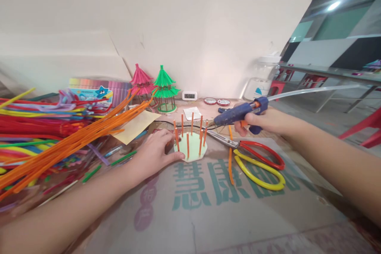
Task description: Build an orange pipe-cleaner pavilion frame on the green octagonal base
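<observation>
My left hand (162, 149) grips the left edge of a pale green, many-sided base (195, 151), thumb at its front rim. Several thin orange posts (187, 145) stand upright around this base. In my right hand (256, 122) is a blue hot glue gun (235, 115), its nozzle pointing left and down near the tip of a post at the back right. Whether nozzle and post touch, I cannot tell. A clear glue stick (309, 92) sticks out of the gun's rear. Below the gun lie scissors (258, 162) with red and yellow handles, beside an orange strip (230, 162).
Bundled pipe cleaners (74, 143) in many colours cover the left side. Behind stand a pink (141, 81) and a green pagoda model (163, 87), a small digital clock (189, 95) and a clear bottle (262, 77). Printed cardboard (166, 222) covers the tabletop.
</observation>
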Available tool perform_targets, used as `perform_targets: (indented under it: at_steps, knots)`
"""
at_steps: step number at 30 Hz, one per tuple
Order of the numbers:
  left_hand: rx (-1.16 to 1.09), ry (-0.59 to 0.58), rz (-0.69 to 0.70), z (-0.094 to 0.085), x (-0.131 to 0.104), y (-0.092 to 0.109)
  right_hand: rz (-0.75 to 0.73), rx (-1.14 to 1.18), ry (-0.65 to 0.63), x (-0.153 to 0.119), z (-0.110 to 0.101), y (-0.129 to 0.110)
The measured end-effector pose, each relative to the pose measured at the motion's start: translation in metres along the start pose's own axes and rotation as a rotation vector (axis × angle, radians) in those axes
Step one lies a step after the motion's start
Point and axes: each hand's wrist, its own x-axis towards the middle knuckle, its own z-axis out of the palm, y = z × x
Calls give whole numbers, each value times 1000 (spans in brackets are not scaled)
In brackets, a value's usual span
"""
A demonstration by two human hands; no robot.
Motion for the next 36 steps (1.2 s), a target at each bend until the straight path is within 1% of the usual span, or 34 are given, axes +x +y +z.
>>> perform_targets:
  at_steps: [1, 2, 3, 5, 6, 8, 9, 10, 12, 15, 18, 19, 20, 21, 23, 24, 26, 28, 31, 33, 36]
  knots:
    - [-11, 9, -6, 0, -1, 0, -10, 90, -7, 3, 1, 0]
    - [-30, 20, -15, -1, -1, 0, -17, 198, 17, 7, 1, -1]
    - [-62, 39, -25, -3, -1, 0, -11, 301, 77, 12, 2, 0]
    - [-158, 128, -57, -13, 1, -2, 40, 426, 238, 28, 4, 2]
    - [-218, 193, -83, -20, 3, -5, 83, 430, 294, 39, 5, 3]
    - [-293, 352, -190, -38, 8, -10, 141, 383, 321, 62, 8, 7]
    - [-310, 417, -268, -47, 10, -12, 166, 333, 336, 73, 10, 10]
    - [-332, 440, -327, -56, 13, -14, 216, 166, 358, 85, 14, 13]
    - [-381, 480, -371, -71, 17, -14, 249, 55, 378, 104, 24, 21]
    - [-421, 463, -334, -84, 18, -3, 296, -78, 358, 124, 44, 34]
    - [-513, 439, -265, -94, 16, 21, 335, -208, 297, 131, 57, 44]
    - [-522, 407, -254, -98, 15, 31, 336, -245, 279, 131, 58, 46]
    - [-502, 387, -241, -101, 15, 40, 331, -279, 265, 130, 57, 47]
    - [-467, 393, -221, -105, 15, 49, 320, -310, 254, 129, 55, 47]
    - [-395, 374, -178, -110, 18, 66, 291, -364, 238, 123, 47, 45]
    - [-382, 343, -168, -112, 20, 72, 279, -387, 232, 120, 43, 43]
    - [-383, 325, -126, -112, 26, 83, 265, -427, 223, 112, 35, 40]
    - [-399, 320, -61, -110, 31, 89, 257, -451, 213, 106, 32, 38]
    - [-420, 292, 10, -103, 35, 95, 245, -464, 195, 104, 35, 41]
    - [-422, 274, 2, -99, 34, 95, 241, -475, 187, 107, 39, 45]
    - [-406, 288, -40, -97, 30, 89, 237, -503, 196, 113, 44, 48]
